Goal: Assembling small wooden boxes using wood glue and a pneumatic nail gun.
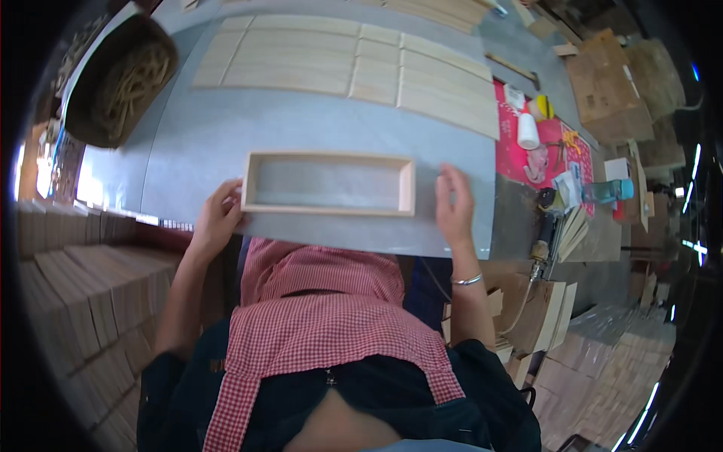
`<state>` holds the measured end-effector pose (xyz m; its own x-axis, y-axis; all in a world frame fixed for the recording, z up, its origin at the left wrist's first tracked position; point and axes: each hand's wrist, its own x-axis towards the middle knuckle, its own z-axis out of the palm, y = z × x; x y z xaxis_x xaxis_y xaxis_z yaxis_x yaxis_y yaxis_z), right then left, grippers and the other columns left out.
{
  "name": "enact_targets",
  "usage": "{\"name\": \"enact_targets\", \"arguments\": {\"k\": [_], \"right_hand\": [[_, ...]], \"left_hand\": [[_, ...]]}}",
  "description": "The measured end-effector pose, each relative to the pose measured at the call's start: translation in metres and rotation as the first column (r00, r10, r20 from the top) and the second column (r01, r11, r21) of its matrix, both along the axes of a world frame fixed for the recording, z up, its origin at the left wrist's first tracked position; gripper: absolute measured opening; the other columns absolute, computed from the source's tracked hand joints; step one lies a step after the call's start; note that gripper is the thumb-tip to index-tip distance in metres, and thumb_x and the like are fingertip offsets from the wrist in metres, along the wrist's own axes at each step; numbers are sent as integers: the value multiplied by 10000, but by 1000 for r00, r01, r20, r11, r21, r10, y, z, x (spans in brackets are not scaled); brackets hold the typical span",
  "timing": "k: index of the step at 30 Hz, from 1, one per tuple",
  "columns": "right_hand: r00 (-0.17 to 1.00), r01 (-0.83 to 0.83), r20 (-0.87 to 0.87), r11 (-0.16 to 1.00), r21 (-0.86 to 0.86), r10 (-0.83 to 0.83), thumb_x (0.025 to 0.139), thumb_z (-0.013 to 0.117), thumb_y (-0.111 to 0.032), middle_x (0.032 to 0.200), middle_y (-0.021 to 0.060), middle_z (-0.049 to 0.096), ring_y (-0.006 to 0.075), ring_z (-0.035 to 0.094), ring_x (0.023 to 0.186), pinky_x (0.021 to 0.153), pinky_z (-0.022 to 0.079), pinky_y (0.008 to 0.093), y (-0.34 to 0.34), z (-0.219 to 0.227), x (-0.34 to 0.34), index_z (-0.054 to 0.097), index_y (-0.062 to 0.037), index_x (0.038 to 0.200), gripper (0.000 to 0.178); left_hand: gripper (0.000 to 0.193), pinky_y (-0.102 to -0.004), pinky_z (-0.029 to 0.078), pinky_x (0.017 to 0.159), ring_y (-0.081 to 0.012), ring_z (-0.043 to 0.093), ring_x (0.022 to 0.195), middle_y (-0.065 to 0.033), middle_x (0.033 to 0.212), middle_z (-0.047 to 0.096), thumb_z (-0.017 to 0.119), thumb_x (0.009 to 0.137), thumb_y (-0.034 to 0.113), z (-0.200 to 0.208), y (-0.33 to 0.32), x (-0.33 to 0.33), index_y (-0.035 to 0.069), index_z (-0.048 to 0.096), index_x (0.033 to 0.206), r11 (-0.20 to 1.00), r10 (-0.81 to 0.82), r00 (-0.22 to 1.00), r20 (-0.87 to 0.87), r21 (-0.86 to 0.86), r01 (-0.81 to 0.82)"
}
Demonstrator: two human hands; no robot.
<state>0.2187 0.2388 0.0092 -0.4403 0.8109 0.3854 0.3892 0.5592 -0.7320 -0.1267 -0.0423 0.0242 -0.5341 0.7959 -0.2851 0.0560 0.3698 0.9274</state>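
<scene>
A long rectangular wooden frame of pale wood lies on the grey tabletop in front of me, and the grey surface shows through its middle. My left hand is at the frame's left end, its bent fingers and thumb closed about the near left corner. To the right of the frame, a small gap away, my right hand is held over the table with loosely bent fingers and nothing in it. A silver bangle circles my right wrist.
Pale wooden boards lie in rows across the table's far side. A dark bin holding thin strips stands at far left. On the right are a hammer, a white bottle and a power tool. Stacked wood is at left.
</scene>
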Motion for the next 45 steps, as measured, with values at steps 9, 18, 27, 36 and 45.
{"name": "enact_targets", "arguments": {"k": [9,18,27,36,45], "right_hand": [[514,678,361,626,385,-778,916,703,-374,1144,206,675,350,643,1101,952,528,446,238,16,78,618,4,1272,527],[561,703,412,676,221,-718,883,732,-459,1090,192,703,323,715,896,777,602,413,255,-6,103,593,-3,1268,613],[580,256,-723,926,-276,-376,970,658,-280,981,208,642,262,659,749,667,551,304,70,67,21,510,47,1179,416],[880,-218,-474,914,-343,32,874,686,-245,1180,192,580,269,630,879,723,554,329,-82,48,-71,497,-16,1317,534],[889,-435,-269,869,-236,371,774,777,-109,1273,145,574,290,589,1115,960,522,392,-112,56,-113,494,-45,1325,623]], "left_hand": [[464,-382,507,896,-285,582,1080,-164,1246,579,683,813,-10,19,2,42,20,619,1272,960,154,500,-852,249,129],[382,-417,407,1015,-243,556,1102,-72,1194,593,661,926,208,4,61,107,142,623,1301,892,-264,291,-920,-119,436],[449,-492,306,1172,-257,489,1305,-77,1386,537,544,970,212,-13,85,108,149,535,1415,903,-82,234,-969,27,428],[528,-545,247,1231,-280,490,1328,-89,1450,521,646,929,301,-35,63,127,138,548,1421,862,-24,329,-944,147,485],[368,-532,292,1205,-302,505,1246,-100,1303,568,600,939,324,-63,64,130,90,671,1213,857,35,251,-967,158,490]]}}
